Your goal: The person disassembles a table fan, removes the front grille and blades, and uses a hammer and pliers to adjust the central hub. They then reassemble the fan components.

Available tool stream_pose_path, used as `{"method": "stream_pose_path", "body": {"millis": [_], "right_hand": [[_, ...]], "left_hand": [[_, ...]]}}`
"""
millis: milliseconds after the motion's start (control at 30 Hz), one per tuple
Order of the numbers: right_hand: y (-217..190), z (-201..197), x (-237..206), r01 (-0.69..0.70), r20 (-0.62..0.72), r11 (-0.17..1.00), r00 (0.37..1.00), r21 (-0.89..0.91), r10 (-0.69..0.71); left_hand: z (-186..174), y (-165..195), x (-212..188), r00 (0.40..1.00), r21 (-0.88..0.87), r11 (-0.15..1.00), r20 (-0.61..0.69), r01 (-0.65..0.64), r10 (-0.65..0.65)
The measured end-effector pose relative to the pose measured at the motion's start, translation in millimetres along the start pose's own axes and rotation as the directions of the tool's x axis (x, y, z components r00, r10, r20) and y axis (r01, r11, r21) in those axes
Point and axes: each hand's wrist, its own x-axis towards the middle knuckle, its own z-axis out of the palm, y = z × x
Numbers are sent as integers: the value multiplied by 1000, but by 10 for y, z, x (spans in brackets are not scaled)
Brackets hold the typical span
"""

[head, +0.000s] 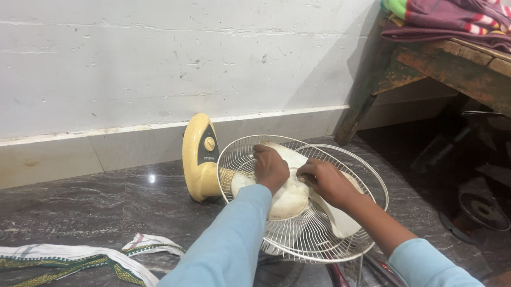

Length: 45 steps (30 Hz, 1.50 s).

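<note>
Here, a table fan (258, 190) lay tipped over on a dark, polished stone floor (96, 210) veined in grey, its one cream-yellow plastic base (200, 158), rounded and glossy, standing on edge near the wall with a single round knob (209, 143) facing the camera. One domed wire guard (250, 155), made of thin chromed spokes radiating from the hub and bound by circular rims, cupped the pale plastic fan blades (293, 197); two broad, smooth blades could be told apart, and any further ones were hidden by the hands. The left hand (270, 168), fingers curled and pressed together, rested on the hub region atop a blade. The right hand (324, 180), likewise closed with fingers bent, pressed on the blade just beside it; whether either hand pinched a small part could not be told. Both forearms wore light blue sleeves (226, 250), two in all. At lower left lay one crumpled white cloth (87, 260) with a green-and-gold woven border, soft and folded in loops, well apart from the fan. At upper right stood one worn wooden bench (467, 68), its paint flaked and rough, carrying a heap of striped magenta fabric (452, 8) with a green patch. Beneath the bench, in shadow, sat dark rounded metal objects (483, 207) too dim to name. Behind all ran a whitewashed, scuffed wall (146, 56) with a plain skirting band.
</note>
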Motion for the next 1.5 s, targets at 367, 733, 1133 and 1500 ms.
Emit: {"method": "stream_pose_path", "body": {"millis": [367, 733, 1133, 1500], "right_hand": [[-117, -157, -27, 274, 272, 897, 945, -347, -184], [-118, -98, 2, 226, 249, 913, 958, -339, -145], [-168, -153, 18, 183, 243, 945, 963, -272, -116], [507, 144, -111, -223, 111, 961, 964, -161, 242]], "left_hand": [[255, -238, 290, 995, -152, 983, 40, 100, -95], [459, -240, 429, 988, -255, 955, 28, 155, -153], [611, -449, 678, 990, -225, 968, 112, 109, -85], [377, -474, 680, 958, -122, 991, 286, 47, -10]]}}
